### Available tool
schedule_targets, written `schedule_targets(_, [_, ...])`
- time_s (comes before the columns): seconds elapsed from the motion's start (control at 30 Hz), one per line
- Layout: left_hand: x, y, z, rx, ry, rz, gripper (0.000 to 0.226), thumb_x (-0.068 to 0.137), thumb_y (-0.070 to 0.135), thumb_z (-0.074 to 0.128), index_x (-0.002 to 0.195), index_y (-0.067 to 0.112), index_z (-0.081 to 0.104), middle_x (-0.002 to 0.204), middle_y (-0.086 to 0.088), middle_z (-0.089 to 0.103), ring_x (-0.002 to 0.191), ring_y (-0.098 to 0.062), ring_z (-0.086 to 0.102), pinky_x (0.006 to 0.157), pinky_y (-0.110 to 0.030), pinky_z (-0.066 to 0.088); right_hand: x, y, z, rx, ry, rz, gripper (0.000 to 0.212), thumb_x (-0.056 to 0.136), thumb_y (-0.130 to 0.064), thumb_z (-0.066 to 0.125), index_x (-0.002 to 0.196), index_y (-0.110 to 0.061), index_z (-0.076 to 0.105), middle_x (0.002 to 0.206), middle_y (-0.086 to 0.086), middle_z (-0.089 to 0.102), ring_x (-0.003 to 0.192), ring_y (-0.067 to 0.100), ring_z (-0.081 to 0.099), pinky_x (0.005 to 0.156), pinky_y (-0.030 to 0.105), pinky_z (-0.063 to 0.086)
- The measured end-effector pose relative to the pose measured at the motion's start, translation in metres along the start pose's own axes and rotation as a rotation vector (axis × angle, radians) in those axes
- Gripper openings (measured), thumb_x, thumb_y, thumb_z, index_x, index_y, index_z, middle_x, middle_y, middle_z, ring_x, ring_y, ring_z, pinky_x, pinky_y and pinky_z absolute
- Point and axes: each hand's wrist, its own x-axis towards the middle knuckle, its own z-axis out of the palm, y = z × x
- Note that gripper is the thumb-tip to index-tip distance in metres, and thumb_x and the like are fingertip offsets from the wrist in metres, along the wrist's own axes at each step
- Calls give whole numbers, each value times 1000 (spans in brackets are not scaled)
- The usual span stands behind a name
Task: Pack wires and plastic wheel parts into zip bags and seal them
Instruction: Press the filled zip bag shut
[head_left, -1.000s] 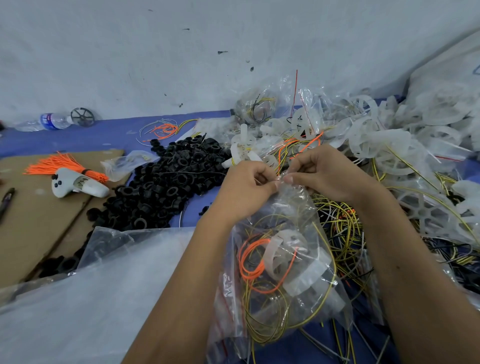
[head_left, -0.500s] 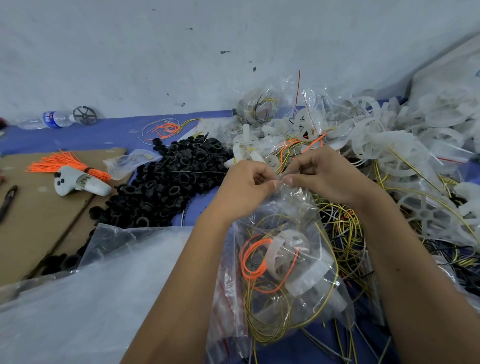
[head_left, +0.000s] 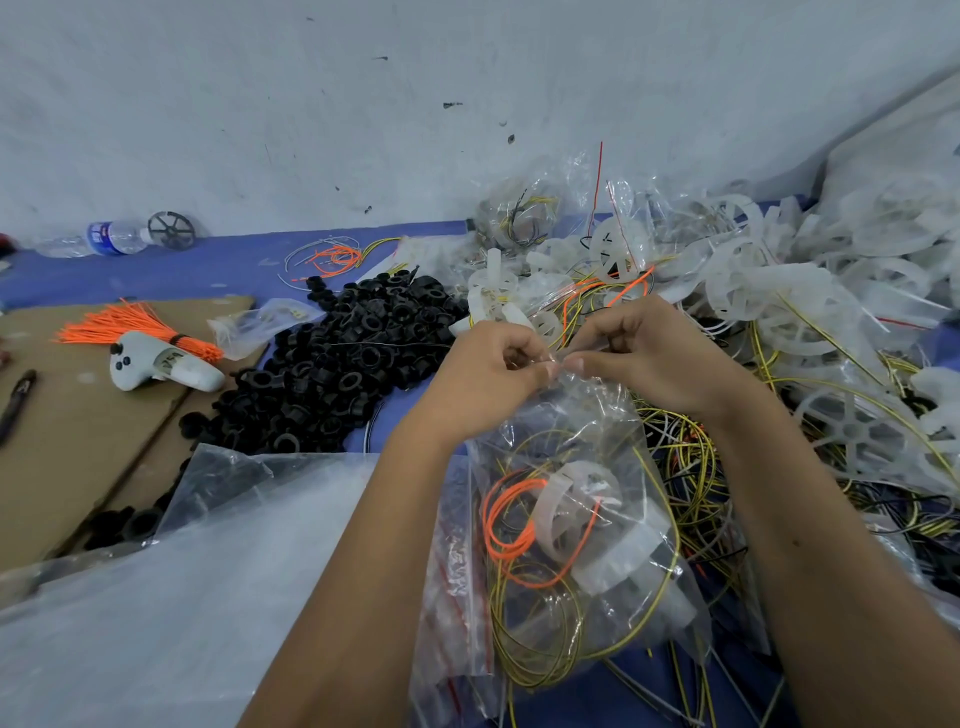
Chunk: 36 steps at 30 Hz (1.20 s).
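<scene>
Left hand and right hand pinch the top edge of a clear bag holding orange wire, yellow wire and a white wheel; black rings lie to the left.

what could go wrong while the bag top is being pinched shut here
1. The left hand and right hand pinch only the middle of the zip bag top, so the ends of the seal may stay open.
2. The yellow wire loops bulge against the film and might get caught in the zip.
3. Loose wires beside the bag could snag when it is lifted.
</scene>
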Motion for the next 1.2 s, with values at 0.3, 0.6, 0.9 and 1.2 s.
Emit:
schedule_targets(0.3, [0,0,0,23,29,29,7,87,3,75,80,4,74,76,-13,73,75,-34,69,80,-53,57,4,4,-1,-32,-32,-7,3,84,-15,79,84,-17,79,81,3,76,74,18,66,70,36,51])
schedule_targets(0.6, [-3,-6,-14,-50,-47,-96,15,93,11,74,81,2,74,80,-26,72,70,-23,60,78,-53,56,2,5,-3,11,-15,1,6,87,-5,75,81,-7,75,76,4,73,69,8,62,66,21,48])
schedule_targets(0.9, [-6,-5,-24,-62,-75,-47,6,86,5,80,86,1,77,80,-21,74,69,-21,64,73,-38,56,1,1,0,-30,-17,-26,9,84,-12,80,78,-19,78,75,-6,75,71,1,68,66,12,48])
schedule_targets(1.2, [-13,-13,-52,-32,-65,-176,14,89,15,80,83,3,74,74,-15,75,62,-13,62,67,-31,51,0,8,-3,-59,32,26,6,85,-7,77,80,-10,77,80,1,75,76,5,68,70,16,49])
